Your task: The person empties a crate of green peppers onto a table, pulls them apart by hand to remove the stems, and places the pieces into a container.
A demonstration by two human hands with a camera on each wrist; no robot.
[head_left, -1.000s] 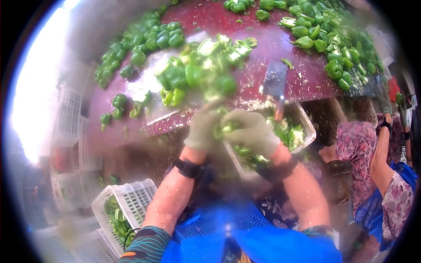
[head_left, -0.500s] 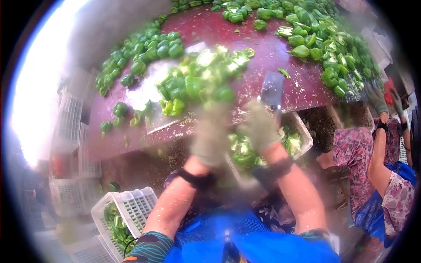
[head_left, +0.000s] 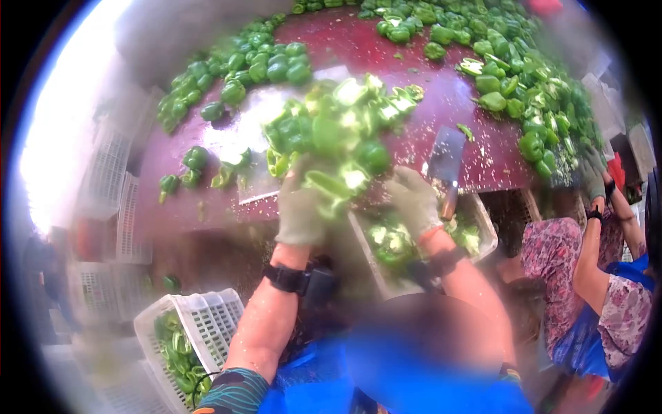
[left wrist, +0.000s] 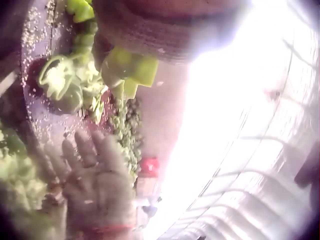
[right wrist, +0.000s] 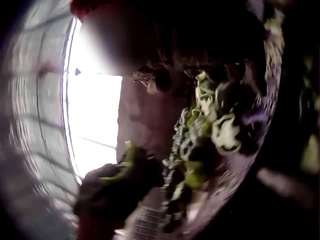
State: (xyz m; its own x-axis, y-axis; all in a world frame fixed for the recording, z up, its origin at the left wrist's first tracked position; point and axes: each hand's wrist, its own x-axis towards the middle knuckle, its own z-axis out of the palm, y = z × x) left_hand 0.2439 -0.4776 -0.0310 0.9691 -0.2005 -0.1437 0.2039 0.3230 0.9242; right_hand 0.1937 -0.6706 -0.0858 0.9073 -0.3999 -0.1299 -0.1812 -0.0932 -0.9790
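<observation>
My gloved left hand point(head_left: 300, 214) holds a cut green pepper point(head_left: 327, 186) in front of the table's near edge; its pale cut edges point(left wrist: 131, 67) show below the glove in the left wrist view. To its right, my gloved right hand point(head_left: 415, 201) is above a white crate point(head_left: 369, 259) of pepper scraps. Its palm faces the left wrist camera with the fingers point(left wrist: 86, 150) extended, holding nothing. Just past the left hand lies a heap of halved green peppers point(head_left: 327, 127). A cleaver point(head_left: 447, 152) lies right of the right hand, handle over the edge.
Whole green peppers point(head_left: 262, 62) cover the far left of the red table point(head_left: 324, 34), and a large pile point(head_left: 503, 83) fills its right side. A tilted white crate point(head_left: 214, 324) of pepper pieces is at lower left. Another person's gloved hand point(head_left: 592, 172) is at the right.
My hands were together on a pepper, then blurred in motion. Now they are apart: the left holds a cut pepper, while the right has straightened its fingers.
</observation>
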